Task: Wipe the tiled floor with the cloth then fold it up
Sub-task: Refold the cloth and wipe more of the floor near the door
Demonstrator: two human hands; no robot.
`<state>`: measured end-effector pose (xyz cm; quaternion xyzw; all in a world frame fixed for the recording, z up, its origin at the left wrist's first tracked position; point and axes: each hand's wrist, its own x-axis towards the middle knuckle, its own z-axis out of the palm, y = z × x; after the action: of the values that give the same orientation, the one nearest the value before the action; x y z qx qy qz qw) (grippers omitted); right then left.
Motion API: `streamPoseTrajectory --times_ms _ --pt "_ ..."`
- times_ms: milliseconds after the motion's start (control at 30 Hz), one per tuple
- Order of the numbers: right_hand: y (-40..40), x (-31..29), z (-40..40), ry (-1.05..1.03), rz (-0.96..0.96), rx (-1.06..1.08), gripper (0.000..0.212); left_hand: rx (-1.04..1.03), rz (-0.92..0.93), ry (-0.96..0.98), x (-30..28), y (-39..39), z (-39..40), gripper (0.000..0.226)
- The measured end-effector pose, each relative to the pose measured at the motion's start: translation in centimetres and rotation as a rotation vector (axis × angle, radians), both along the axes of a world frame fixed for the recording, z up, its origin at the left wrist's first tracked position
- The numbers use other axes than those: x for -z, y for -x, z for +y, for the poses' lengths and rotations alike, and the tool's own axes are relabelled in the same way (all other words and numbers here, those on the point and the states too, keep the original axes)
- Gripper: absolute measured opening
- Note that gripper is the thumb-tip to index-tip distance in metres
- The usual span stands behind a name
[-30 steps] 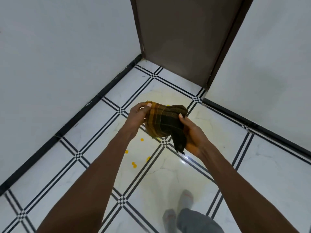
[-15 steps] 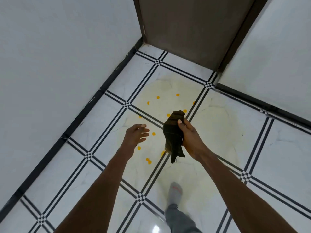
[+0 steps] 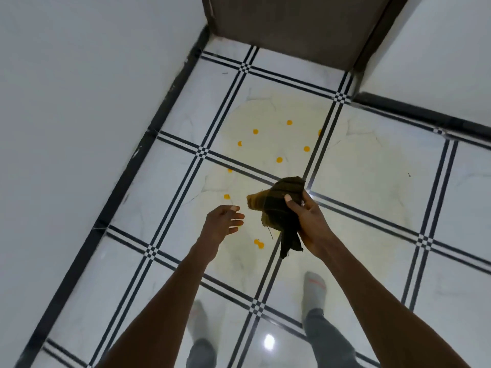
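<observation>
**Cloth bunched in the right hand above a spotted tile floor**

At far left a plain white wall (image 3: 79,128) runs down to a black skirting strip (image 3: 148,144) that edges the tiled floor (image 3: 164,205). The tiles are glossy white, marbled, and divided by doubled black lines with small checkered squares at the crossings.

Next comes the left hand (image 3: 221,221), stretched forward over the floor with its palm turned toward the right. Its fingers are loose and slightly spread, holding nothing, and it sits just beside the cloth without touching it.

In the middle of the floor lies a pale yellowish patch (image 3: 279,115) that spreads across several tiles, dotted with small orange spots (image 3: 279,159); a few more spots show below and between the hands.

The cloth (image 3: 276,205), dark brown with a faint yellow plaid, hangs in the air above that patch, crumpled into a bunch with one tail drooping down. The right hand (image 3: 309,221) grips it from the right side, thumb pressed on the front and fingers wrapped behind.

At the top, a brown door (image 3: 287,25) stands open. Lower right, a foot in a grey sock (image 3: 314,288) stands on the tiles, and another white wall (image 3: 438,54) closes the right side.
</observation>
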<state>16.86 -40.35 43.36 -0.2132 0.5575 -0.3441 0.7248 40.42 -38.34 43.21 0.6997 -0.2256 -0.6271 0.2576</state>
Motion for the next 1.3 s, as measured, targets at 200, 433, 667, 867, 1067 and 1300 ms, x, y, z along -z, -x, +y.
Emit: streamPoseTrajectory --times_ms 200,433,667,867,1067,1300 --pt "-6.2 9.6 3.1 -0.021 0.054 0.207 0.035 0.11 0.05 -0.046 9.0 -4.4 -0.2 0.028" --pt "-10.5 24.1 6.1 -0.05 0.086 0.367 0.029 0.183 0.033 -0.052 23.2 -5.0 0.0 0.025" --pt "-8.2 36.5 7.7 -0.033 0.146 0.449 0.032 0.233 0.066 -0.057 37.5 -2.0 0.7 0.028" --pt "-4.3 41.3 6.8 0.242 0.575 0.294 0.03 0.333 0.162 0.031 45.2 3.0 -0.7 0.033" --pt "-5.5 43.8 9.4 0.493 1.239 -0.113 0.035 0.434 0.303 0.008 48.4 6.8 -1.3 0.041" --pt "-9.0 50.7 13.0 0.388 1.258 -0.619 0.049 0.461 0.003 0.328 50.4 1.8 -5.2 0.026"
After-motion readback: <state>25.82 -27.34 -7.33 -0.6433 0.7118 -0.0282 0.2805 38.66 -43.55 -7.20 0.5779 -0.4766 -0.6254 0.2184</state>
